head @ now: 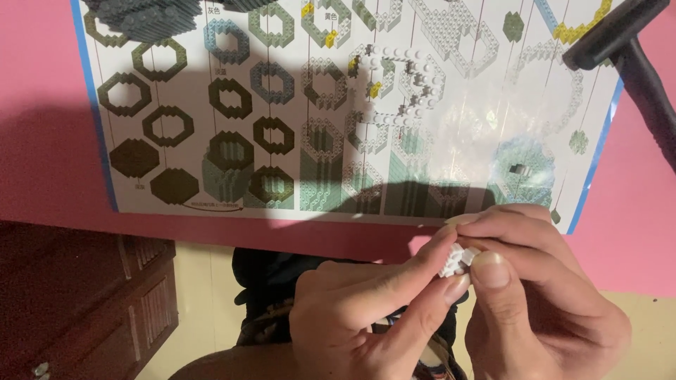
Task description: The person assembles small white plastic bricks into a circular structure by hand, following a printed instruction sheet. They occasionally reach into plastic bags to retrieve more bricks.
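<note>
The left hand point(366, 317) sits near and low, thumb and forefinger closed on the left side of the small white brick cluster point(454, 262). The cluster lies directly between both sets of fingertips, just beyond the near edge of the pink counter point(42, 141); its long axis cannot be determined. The right hand point(542, 295) clamps it from the right, thumb underneath. Both hands are equally close. The instruction sheet point(338, 105) lies farther back.

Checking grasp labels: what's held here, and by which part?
A small white brick cluster, pinched at its sides between the fingertips of the left hand and the right hand, just below the instruction sheet.
</note>
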